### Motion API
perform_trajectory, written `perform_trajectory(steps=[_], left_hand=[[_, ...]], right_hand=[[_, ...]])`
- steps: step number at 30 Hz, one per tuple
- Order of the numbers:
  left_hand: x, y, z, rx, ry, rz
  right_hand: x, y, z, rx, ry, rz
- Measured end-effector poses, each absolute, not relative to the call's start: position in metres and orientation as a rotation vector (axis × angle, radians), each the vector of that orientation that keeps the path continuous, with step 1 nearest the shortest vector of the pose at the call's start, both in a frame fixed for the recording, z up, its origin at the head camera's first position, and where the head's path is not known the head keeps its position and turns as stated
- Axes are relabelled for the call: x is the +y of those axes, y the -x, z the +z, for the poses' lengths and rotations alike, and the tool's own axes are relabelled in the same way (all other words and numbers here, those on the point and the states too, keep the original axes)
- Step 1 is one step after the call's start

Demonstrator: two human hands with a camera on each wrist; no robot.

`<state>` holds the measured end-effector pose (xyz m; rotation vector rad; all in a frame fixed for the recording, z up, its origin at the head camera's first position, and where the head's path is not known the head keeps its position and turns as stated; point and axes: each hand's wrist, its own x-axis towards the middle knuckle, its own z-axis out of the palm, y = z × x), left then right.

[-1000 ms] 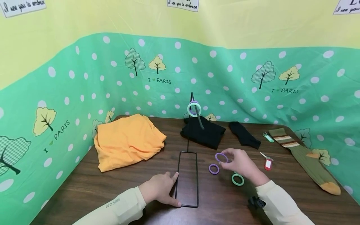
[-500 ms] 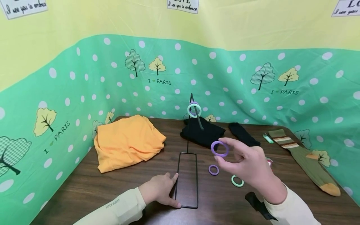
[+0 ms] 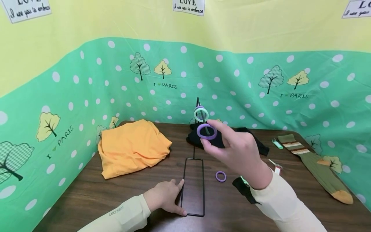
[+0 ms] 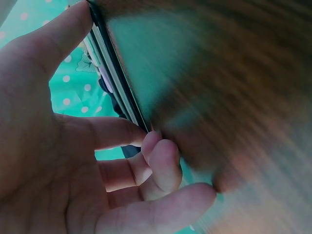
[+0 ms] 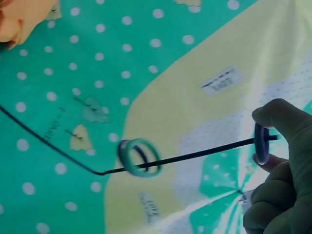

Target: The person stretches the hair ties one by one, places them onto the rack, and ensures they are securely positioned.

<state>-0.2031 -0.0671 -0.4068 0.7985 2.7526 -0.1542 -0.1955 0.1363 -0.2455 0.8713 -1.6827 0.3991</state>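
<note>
My right hand (image 3: 239, 146) pinches a purple ring (image 3: 214, 137) between thumb and finger at the free end of the black wire stand (image 3: 204, 190). In the right wrist view, the rod's tip shows beyond this ring (image 5: 262, 150), which appears to be around it. Farther along the rod hang a mint-green ring (image 3: 201, 120) and, behind it, a purple one (image 5: 122, 155). My left hand (image 3: 163, 197) rests at the stand's rectangular base, index finger on its left side and thumb at the near corner. Another purple ring (image 3: 221, 176) lies on the table; my right wrist mostly covers a green ring.
An orange cloth (image 3: 133, 149) lies heaped at the left. Behind the rod is folded black cloth (image 3: 192, 137), with a black sock (image 3: 262, 148) to its right. Farther right are a green key tag (image 3: 277, 144), a red key tag (image 3: 278, 169) and an olive striped sock (image 3: 316, 170).
My right hand has raised the purple ring from low over the table and carried it left and forward to the rod's tip. The left hand keeps its place on the base.
</note>
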Motion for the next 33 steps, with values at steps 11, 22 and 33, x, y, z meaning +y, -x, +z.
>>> perform_trajectory(steps=[11,22,33], left_hand=[[-0.066,0.203,-0.407,2.753,-0.805,-0.158],[-0.066,0.203,-0.409,2.765,-0.827,-0.159],[-0.067,0.202,-0.409,2.774,-0.84,-0.168]], right_hand=[[0.145,0.227,-0.258,-2.116,-0.64,0.421],[0.177,0.24,-0.3,-2.589,-0.369,0.836],[0.207,0.255,-0.368,-2.819,-0.218,1.052]])
